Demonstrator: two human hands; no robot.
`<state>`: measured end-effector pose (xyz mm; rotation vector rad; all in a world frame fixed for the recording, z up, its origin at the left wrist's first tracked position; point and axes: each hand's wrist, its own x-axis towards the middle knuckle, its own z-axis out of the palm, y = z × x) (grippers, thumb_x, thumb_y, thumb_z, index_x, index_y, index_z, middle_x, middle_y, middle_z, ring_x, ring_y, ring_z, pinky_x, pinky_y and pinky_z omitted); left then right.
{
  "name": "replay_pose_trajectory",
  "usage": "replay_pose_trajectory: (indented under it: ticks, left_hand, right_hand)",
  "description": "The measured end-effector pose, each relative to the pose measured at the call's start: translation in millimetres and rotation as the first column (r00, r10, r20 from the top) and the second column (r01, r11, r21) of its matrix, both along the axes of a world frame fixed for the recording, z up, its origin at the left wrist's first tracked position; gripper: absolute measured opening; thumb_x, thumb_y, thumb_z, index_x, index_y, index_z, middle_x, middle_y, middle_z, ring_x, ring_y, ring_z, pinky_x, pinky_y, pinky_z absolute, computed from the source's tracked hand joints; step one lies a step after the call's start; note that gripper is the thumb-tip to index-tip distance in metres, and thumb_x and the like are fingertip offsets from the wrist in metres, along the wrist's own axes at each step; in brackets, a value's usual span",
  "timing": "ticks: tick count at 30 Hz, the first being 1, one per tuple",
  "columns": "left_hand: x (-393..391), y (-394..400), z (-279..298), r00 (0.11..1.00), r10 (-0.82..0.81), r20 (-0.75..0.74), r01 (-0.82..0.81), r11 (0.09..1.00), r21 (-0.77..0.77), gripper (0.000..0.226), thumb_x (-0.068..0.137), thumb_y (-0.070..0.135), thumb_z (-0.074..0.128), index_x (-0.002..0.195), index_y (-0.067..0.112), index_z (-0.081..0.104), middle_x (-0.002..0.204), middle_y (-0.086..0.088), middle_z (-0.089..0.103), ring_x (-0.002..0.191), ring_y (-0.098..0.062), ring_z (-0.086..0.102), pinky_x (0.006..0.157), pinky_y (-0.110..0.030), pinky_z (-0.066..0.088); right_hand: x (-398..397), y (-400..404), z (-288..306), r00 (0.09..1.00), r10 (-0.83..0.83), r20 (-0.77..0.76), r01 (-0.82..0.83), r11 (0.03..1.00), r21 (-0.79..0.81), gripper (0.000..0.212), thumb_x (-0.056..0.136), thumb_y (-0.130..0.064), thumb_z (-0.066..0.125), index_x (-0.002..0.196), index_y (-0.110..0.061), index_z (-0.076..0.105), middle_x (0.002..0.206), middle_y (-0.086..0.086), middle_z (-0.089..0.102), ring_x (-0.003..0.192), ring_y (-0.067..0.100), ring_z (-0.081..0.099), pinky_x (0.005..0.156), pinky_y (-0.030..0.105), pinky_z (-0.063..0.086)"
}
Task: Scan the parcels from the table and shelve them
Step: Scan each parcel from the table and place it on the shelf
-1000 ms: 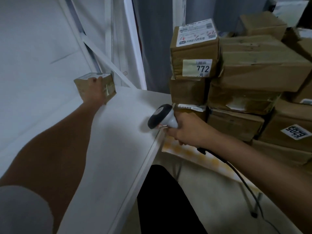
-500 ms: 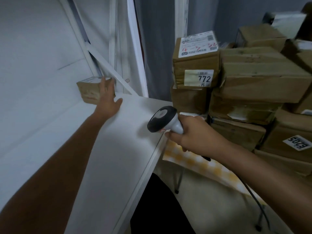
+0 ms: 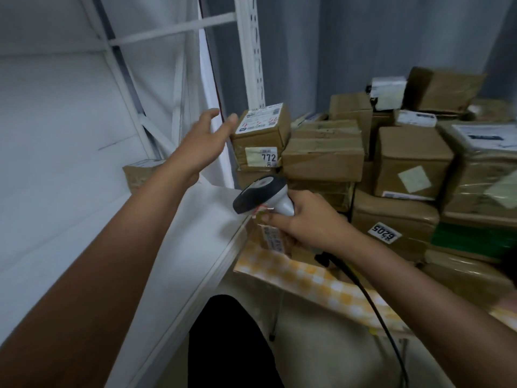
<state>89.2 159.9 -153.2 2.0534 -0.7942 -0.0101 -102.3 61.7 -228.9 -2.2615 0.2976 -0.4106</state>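
A small cardboard parcel [image 3: 140, 175] stands at the back of the white shelf [image 3: 156, 261], partly hidden behind my left forearm. My left hand [image 3: 202, 144] is in the air, fingers spread and empty, close to the top-left corner of a parcel labelled 772 [image 3: 260, 138] on the stack. My right hand [image 3: 305, 222] grips the handle of a grey and black barcode scanner [image 3: 261, 194], its head pointing left over the shelf's edge. The scanner's black cable [image 3: 372, 306] runs down to the right.
Several cardboard parcels [image 3: 408, 161] are piled on a table with a yellow checked cloth [image 3: 302, 278] at the right. A white perforated shelf upright [image 3: 251, 49] stands between shelf and pile. My dark trouser leg [image 3: 232, 345] is below.
My left hand let go of the small parcel on the shelf and swung right toward the 772 parcel. The view tilted upward. My right hand keeps holding the scanner.
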Motion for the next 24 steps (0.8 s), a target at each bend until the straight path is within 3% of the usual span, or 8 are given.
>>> replay_pose_trajectory:
  ticks: [2,7,11,14,17,21,24]
  left_hand:
    - [-20.6,-15.4,12.4,0.999,-0.033,0.016,0.031,0.993,0.111,0.075,0.096,0.069,0.041,0.159,0.033,0.021,0.167,-0.004,0.022,0.149,-0.030,0.031,0.116,-0.049,0.032]
    - [-41.8,-42.6,28.9,0.995,-0.070,0.077,0.041,0.943,0.332,0.100,0.084,0.076,0.057,0.161,0.033,0.009,0.166,-0.015,0.013,0.148,-0.042,0.026,0.117,-0.053,0.034]
    - [-43.5,-45.7,25.2,0.989,-0.034,0.145,-0.016,0.945,0.328,0.097,0.089,0.055,0.068,0.161,0.029,0.008,0.162,-0.019,0.012,0.143,-0.043,0.034,0.105,-0.044,0.044]
    - [-38.7,-43.9,21.3,0.987,0.014,0.159,-0.066,0.942,0.328,0.096,0.091,0.059,0.063,0.162,0.029,0.005,0.166,-0.019,0.002,0.147,-0.043,0.029,0.108,-0.044,0.042]
    - [-34.9,-45.3,16.0,0.985,0.052,0.162,-0.097,0.954,0.283,0.096,0.089,0.062,0.063,0.161,0.030,0.008,0.166,-0.018,0.003,0.142,-0.042,0.037,0.105,-0.043,0.046]
    - [-24.0,-40.7,4.9,0.985,0.082,0.154,-0.099,0.990,0.104,0.089,0.086,0.046,0.068,0.158,0.031,0.016,0.158,-0.016,0.014,0.128,-0.038,0.050,0.101,-0.044,0.052]
    - [-14.1,-22.5,4.2,0.970,0.131,0.205,-0.115,0.989,-0.090,0.089,0.082,0.044,0.070,0.154,0.036,0.018,0.154,-0.015,0.018,0.125,-0.037,0.051,0.093,-0.042,0.057]
  right_hand:
    - [-8.2,-4.9,-0.5,1.000,0.006,0.003,-0.006,1.000,0.005,0.015,0.093,-0.034,0.067,0.091,-0.019,0.064,0.066,-0.007,0.064,0.049,-0.003,0.058,0.052,0.017,0.046]
    - [-21.7,-10.9,-0.1,1.000,-0.017,-0.016,0.018,0.998,0.056,0.020,0.094,-0.036,0.066,0.077,-0.031,0.056,0.070,-0.008,0.061,0.060,0.006,0.056,0.063,0.029,0.050]
    - [-28.5,-12.2,-1.0,0.999,-0.038,-0.015,0.039,0.996,0.085,0.022,0.092,-0.039,0.067,0.076,-0.028,0.058,0.071,-0.003,0.063,0.061,0.011,0.059,0.067,0.035,0.053]
    - [-30.0,-11.0,-3.6,0.999,-0.037,-0.020,0.038,0.996,0.078,0.022,0.093,-0.039,0.066,0.075,-0.030,0.056,0.070,-0.006,0.061,0.061,0.009,0.058,0.069,0.035,0.053]
    - [-28.3,-9.2,-4.7,0.999,-0.038,-0.025,0.039,0.998,0.055,0.023,0.094,-0.033,0.065,0.075,-0.029,0.054,0.071,-0.005,0.061,0.061,0.008,0.057,0.067,0.033,0.051]
    - [-26.1,-5.7,-7.4,0.999,-0.029,-0.019,0.030,0.998,0.053,0.022,0.095,-0.031,0.065,0.076,-0.020,0.061,0.067,0.000,0.065,0.056,0.008,0.059,0.064,0.033,0.053]
    - [-24.2,-3.0,-10.8,1.000,-0.016,-0.018,0.018,0.997,0.082,0.020,0.096,-0.027,0.064,0.081,-0.014,0.065,0.060,0.001,0.067,0.045,0.005,0.059,0.050,0.021,0.050]
